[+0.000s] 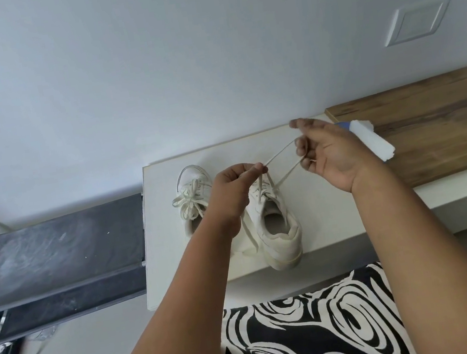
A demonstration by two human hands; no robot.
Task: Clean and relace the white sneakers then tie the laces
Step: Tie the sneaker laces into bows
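Left hand: the left hand point(234, 181), just left of the frame's middle, pinches the lace point(279, 152) between thumb and fingertips, holding what looks like a folded loop above the right-hand sneaker
Right hand: the right hand point(326, 155), right of centre, is palm-up with fingers loosely curled — two strands run from the left hand's pinch to its fingers, and it appears to hold them, though the exact hold is hard to read
Lace: pale cream and flat, pulled fairly taut between the two hands, with its lower ends dropping to the top eyelets of the shoe; one loose length hangs down the shoe's left side
Right-hand sneaker: the right-hand sneaker point(278, 231) sits at the centre of the frame with its heel toward the camera and slightly over the front edge of the white shelf point(166, 206); it looks laced through, its bow not yet made
Left-hand sneaker: the left-hand sneaker point(190, 196) stands just beside it, partly behind the left wrist, with a finished bow on top
Progress: by my reading, one shoe is done and this one is mid-knot — forming and tightening the bow is what remains
Condition: both shoes are off-white and a little creased; whether cleaning is complete I cannot tell
Surroundings: a white cloth or paper wad point(373, 141) lies on the wooden top point(439, 123) at the right; a dark panel point(54, 256) sits at the left; black-and-white patterned fabric point(311, 333) fills the bottom of the frame
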